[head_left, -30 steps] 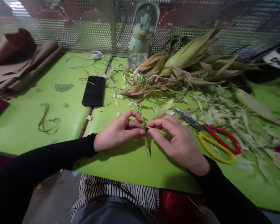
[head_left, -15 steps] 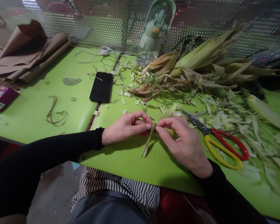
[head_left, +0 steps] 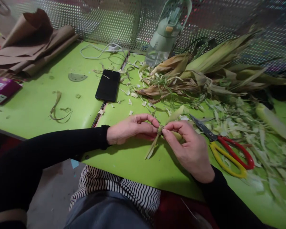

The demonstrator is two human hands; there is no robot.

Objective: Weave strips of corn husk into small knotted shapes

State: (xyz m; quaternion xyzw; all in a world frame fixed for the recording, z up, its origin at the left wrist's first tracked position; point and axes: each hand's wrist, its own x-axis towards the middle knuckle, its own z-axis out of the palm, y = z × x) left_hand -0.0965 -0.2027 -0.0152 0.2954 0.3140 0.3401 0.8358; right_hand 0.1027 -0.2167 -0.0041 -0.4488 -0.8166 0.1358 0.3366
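Note:
Between my hands is a corn husk strip (head_left: 152,149) with a small knot-like lump near its upper end; its split tail hangs down to the left. My left hand (head_left: 133,128) pinches one side of the lump between thumb and forefinger. From the other side, my right hand (head_left: 187,143) pinches it with its fingertips. A greenish husk piece (head_left: 177,136) shows partly behind my right fingers, and a pale husk leaf (head_left: 177,113) lies just beyond them. Scissors (head_left: 215,139) with one red and one yellow handle lie right of my right hand.
A black phone (head_left: 108,86) lies beyond my left hand. Corn husks (head_left: 212,60) are heaped at the back right beside a green water bottle (head_left: 163,39). Husk scraps (head_left: 238,117) cover the right side. Brown paper (head_left: 33,44) and a purple box (head_left: 3,90) are at left.
The view has shifted slightly, so the table things sit a little further right. Both hands still pinch the husk strip, and its lump shows more clearly between the fingertips.

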